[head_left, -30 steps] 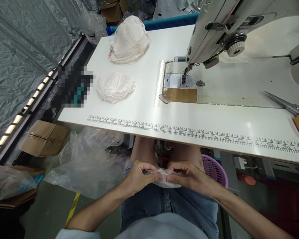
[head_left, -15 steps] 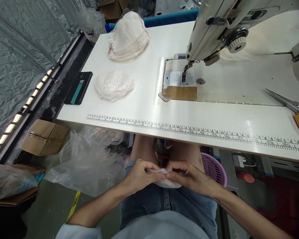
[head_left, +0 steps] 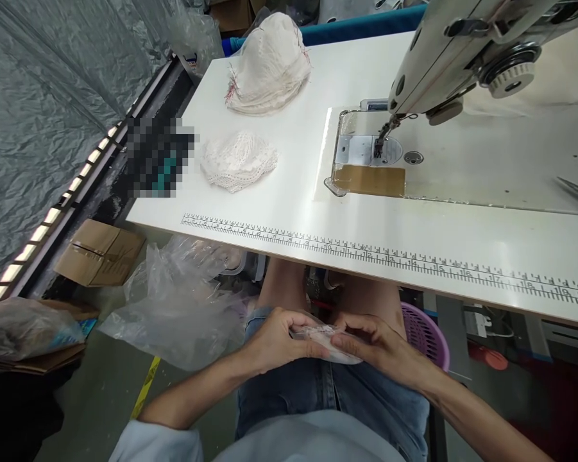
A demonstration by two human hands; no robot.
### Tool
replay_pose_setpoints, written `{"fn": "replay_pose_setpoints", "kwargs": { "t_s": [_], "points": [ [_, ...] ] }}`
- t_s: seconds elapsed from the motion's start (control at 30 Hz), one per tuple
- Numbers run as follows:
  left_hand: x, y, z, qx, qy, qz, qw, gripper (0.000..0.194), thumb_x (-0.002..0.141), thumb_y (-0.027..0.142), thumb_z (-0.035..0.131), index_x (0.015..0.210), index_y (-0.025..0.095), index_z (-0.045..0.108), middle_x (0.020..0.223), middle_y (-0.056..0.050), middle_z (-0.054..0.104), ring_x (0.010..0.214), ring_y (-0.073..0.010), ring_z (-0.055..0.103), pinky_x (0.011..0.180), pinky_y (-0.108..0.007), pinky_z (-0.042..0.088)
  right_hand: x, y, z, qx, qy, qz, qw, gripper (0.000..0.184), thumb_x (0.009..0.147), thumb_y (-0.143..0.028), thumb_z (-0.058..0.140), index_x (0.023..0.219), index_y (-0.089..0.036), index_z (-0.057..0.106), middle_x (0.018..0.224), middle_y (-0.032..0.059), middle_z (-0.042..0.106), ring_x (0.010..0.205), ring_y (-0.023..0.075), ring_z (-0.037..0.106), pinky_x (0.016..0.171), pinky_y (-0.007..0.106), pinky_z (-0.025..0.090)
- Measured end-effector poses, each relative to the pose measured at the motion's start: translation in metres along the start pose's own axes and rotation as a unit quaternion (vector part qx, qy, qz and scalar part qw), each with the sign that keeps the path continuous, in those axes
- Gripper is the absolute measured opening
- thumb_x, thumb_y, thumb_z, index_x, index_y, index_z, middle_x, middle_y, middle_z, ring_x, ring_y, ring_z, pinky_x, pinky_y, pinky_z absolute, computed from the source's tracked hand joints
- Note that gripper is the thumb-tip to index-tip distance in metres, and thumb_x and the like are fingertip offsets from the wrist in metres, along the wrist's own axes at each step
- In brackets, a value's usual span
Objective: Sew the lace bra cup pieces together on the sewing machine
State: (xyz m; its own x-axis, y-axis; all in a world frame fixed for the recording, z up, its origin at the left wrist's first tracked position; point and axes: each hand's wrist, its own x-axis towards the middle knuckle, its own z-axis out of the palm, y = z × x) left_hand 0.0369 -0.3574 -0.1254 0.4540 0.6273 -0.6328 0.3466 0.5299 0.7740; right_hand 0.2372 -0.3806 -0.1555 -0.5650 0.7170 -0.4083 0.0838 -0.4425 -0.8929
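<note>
Over my lap, a small white lace fabric piece [head_left: 339, 354], rounded like a cup, is pinched between both hands. My left hand [head_left: 279, 340] is closed on its left side, thumb laid along the near face. On the right part of the piece, my right hand [head_left: 380, 346] grips with thumb and fingers. Parts of the fabric are hidden by the fingers. On the table lie a flat white lace piece [head_left: 239, 160] and, behind it, a stack of white cup-shaped fabric pieces [head_left: 269, 67] with reddish threads at the edge.
A sewing machine [head_left: 437, 58] stands on the white table [head_left: 289, 212], whose front edge carries a printed ruler. Scissors [head_left: 577, 192] lie at the right. Below are a purple basket [head_left: 426, 333], a clear plastic bag [head_left: 173, 314] and a cardboard box [head_left: 101, 253].
The view has shifted, so the table and machine sit differently in the frame. In my hands the lace piece has tilted, showing more of its near face; my fingertips have moved farther apart.
</note>
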Motion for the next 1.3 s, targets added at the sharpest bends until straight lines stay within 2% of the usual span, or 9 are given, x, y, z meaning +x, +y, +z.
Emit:
{"fn": "replay_pose_setpoints", "kwargs": {
  "t_s": [0.3, 0.6, 0.87, 0.97, 1.13, 1.3],
  "points": [
    [0.002, -0.005, 0.002, -0.047, -0.004, -0.007, 0.999, 0.028, 0.067, 0.038, 0.074, 0.075, 0.01, 0.074, 0.065, -0.003, 0.066, 0.059, -0.0101, 0.05, 0.056, -0.019, 0.035, 0.0, -0.004, 0.001, 0.02, -0.015, -0.025, 0.999, 0.03, 0.084, -0.043, 0.059, 0.075, -0.015, 0.057, 0.064, -0.0027, 0.043, 0.059, 0.0099, 0.036, 0.054, 0.023, 0.026],
    [0.005, -0.008, -0.002, -0.115, -0.028, -0.069, 0.991, 0.025, 0.058, 0.033, 0.081, 0.073, 0.013, 0.075, 0.066, -0.003, 0.069, 0.06, -0.0104, 0.054, 0.06, -0.02, 0.04, -0.003, -0.001, -0.004, 0.045, -0.06, -0.011, 0.997, 0.034, 0.084, -0.046, 0.057, 0.077, -0.013, 0.058, 0.064, -0.0019, 0.046, 0.059, 0.0095, 0.037, 0.053, 0.022, 0.027],
    [0.005, -0.005, -0.002, -0.116, -0.025, -0.07, 0.99, 0.024, 0.057, 0.033, 0.081, 0.069, 0.014, 0.074, 0.066, -0.003, 0.069, 0.061, -0.0115, 0.056, 0.061, -0.021, 0.041, -0.008, 0.0, -0.011, -0.002, -0.074, -0.043, 0.996, 0.046, 0.09, -0.055, 0.041, 0.067, -0.016, 0.046, 0.062, -0.0046, 0.031, 0.057, 0.0086, 0.028, 0.052, 0.023, 0.023],
    [0.005, -0.002, -0.001, -0.105, -0.02, -0.076, 0.991, 0.025, 0.058, 0.034, 0.081, 0.069, 0.013, 0.074, 0.065, -0.003, 0.069, 0.06, -0.0117, 0.055, 0.061, -0.022, 0.041, -0.01, -0.002, -0.012, -0.01, -0.081, -0.047, 0.995, 0.047, 0.09, -0.057, 0.041, 0.071, -0.015, 0.051, 0.062, -0.0037, 0.036, 0.057, 0.0089, 0.032, 0.052, 0.023, 0.025],
    [0.005, 0.001, 0.0, -0.103, -0.021, -0.079, 0.991, 0.027, 0.057, 0.036, 0.081, 0.068, 0.012, 0.074, 0.063, -0.004, 0.068, 0.058, -0.0118, 0.055, 0.06, -0.022, 0.041, -0.009, -0.005, -0.01, -0.031, -0.071, -0.023, 0.997, 0.038, 0.073, -0.052, 0.068, 0.075, -0.015, 0.059, 0.065, -0.0027, 0.049, 0.061, 0.0107, 0.044, 0.055, 0.022, 0.033],
    [0.005, 0.002, 0.0, -0.09, -0.027, -0.064, 0.993, 0.023, 0.061, 0.034, 0.079, 0.07, 0.013, 0.074, 0.066, -0.003, 0.069, 0.06, -0.0109, 0.055, 0.059, -0.02, 0.04, -0.009, -0.005, -0.007, -0.077, -0.032, -0.025, 0.996, 0.032, 0.08, -0.047, 0.062, 0.078, -0.015, 0.061, 0.067, -0.0006, 0.055, 0.063, 0.0124, 0.049, 0.057, 0.023, 0.036]
  ]
}}
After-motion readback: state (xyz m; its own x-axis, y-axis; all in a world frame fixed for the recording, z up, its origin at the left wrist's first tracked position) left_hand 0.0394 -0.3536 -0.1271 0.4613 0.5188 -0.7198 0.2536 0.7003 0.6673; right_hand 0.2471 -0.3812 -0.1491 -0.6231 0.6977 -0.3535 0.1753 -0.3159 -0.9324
